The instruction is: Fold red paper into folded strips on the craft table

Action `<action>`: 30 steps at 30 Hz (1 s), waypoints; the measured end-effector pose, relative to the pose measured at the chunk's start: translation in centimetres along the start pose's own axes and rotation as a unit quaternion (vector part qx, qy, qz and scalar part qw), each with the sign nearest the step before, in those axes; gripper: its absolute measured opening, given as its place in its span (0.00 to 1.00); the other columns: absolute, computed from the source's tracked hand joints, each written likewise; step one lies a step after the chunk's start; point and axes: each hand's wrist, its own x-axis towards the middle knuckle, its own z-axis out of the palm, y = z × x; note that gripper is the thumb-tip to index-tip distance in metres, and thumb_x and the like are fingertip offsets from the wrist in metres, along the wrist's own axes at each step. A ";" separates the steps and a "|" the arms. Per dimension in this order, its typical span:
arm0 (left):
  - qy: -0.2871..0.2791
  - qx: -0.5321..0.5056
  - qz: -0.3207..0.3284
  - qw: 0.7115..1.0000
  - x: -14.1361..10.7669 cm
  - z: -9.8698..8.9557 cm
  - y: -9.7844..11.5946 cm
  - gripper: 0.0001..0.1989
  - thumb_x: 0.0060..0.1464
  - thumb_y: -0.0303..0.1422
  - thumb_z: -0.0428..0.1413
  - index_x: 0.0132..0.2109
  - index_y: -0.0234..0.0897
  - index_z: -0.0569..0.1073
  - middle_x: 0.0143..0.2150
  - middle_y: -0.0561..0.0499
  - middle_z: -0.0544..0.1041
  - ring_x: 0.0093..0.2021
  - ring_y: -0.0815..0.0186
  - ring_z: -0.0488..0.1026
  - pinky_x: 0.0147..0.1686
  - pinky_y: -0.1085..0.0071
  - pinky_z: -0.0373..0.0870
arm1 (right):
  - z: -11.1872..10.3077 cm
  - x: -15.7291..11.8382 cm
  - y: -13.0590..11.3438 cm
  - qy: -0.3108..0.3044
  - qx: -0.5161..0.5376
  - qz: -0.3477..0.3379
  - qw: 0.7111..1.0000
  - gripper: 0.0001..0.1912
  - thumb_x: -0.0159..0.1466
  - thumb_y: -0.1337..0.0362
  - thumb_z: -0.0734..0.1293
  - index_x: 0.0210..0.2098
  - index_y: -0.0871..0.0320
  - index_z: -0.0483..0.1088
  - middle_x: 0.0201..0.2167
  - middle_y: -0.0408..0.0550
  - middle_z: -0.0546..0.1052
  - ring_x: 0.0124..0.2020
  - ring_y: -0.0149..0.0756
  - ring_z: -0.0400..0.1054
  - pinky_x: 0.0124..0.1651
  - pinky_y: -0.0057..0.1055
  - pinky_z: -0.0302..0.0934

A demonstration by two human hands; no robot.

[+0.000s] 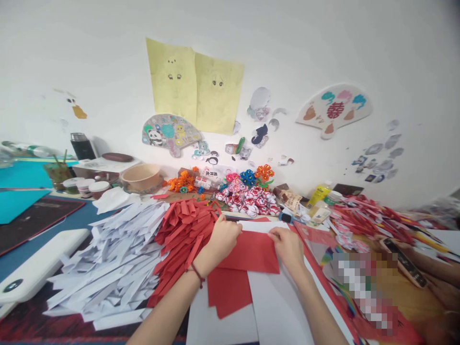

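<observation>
A sheet of red paper spans the space between my hands, its upper edge running from one to the other. My left hand is closed on its upper left part, fingertips partly hidden. At the upper right corner, my right hand pinches the same sheet between thumb and fingers. Below it lie another red paper piece and white paper sheets. Beside my left forearm is a heap of folded red paper strips, with a larger pile of folded white strips farther left.
Paper flowers line the wall behind my hands. A round tan bowl and several lidded jars stand at the back left. A white oblong device lies at the left. At right, another person's hand is near a dark phone.
</observation>
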 end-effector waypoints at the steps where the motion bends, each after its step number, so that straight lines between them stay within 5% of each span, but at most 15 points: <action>1: 0.002 0.002 0.001 1.000 -0.1 0.0 0.1 0.10 0.57 0.24 0.48 0.32 0.34 0.73 0.31 0.44 0.78 0.32 0.61 0.73 0.40 0.63 0.56 | 0.0 0.0 0.0 0.014 -0.006 -0.010 1.000 0.08 0.62 0.65 0.63 0.29 0.54 0.73 0.32 0.46 0.77 0.37 0.42 0.69 0.37 0.33 0.56; 5: 0.009 0.004 0.007 1.000 -0.2 -0.1 0.6 0.09 0.55 0.22 0.49 0.32 0.34 0.73 0.31 0.44 0.78 0.31 0.62 0.73 0.41 0.63 0.56 | 0.0 -0.1 -0.6 0.067 -0.003 -0.101 0.993 0.09 0.64 0.66 0.62 0.31 0.56 0.72 0.42 0.51 0.74 0.45 0.44 0.65 0.47 0.37 0.56; 9: 0.013 -0.005 0.009 1.000 -0.2 0.0 0.8 0.11 0.59 0.25 0.47 0.33 0.34 0.73 0.30 0.45 0.78 0.30 0.63 0.72 0.40 0.63 0.55 | 0.1 -0.3 -1.8 0.022 0.024 -0.180 0.983 0.06 0.64 0.63 0.63 0.36 0.55 0.72 0.43 0.49 0.74 0.45 0.42 0.65 0.47 0.36 0.55; 20: 0.024 0.029 -0.065 0.997 0.1 -0.3 -0.4 0.13 0.59 0.28 0.48 0.31 0.33 0.75 0.30 0.42 0.78 0.30 0.61 0.73 0.40 0.62 0.56 | -0.2 -0.2 0.1 0.047 -0.031 -0.075 0.996 0.10 0.64 0.66 0.62 0.26 0.55 0.71 0.27 0.48 0.75 0.33 0.40 0.67 0.34 0.33 0.52; 25: 0.044 0.066 -0.012 0.997 -0.2 -0.6 0.2 0.10 0.54 0.20 0.49 0.32 0.33 0.75 0.30 0.42 0.77 0.38 0.58 0.72 0.51 0.56 0.52 | 0.1 -0.2 -0.6 -0.018 0.006 -0.115 0.993 0.10 0.65 0.65 0.60 0.32 0.55 0.73 0.31 0.46 0.77 0.36 0.38 0.69 0.38 0.32 0.54; 30: 0.053 0.070 0.014 0.996 -0.7 -0.1 0.7 0.08 0.56 0.24 0.51 0.33 0.32 0.75 0.30 0.43 0.77 0.38 0.58 0.71 0.55 0.53 0.48 | 0.5 -0.7 -1.8 -0.052 0.008 -0.158 0.986 0.11 0.67 0.64 0.59 0.32 0.54 0.73 0.31 0.45 0.77 0.36 0.38 0.69 0.37 0.31 0.55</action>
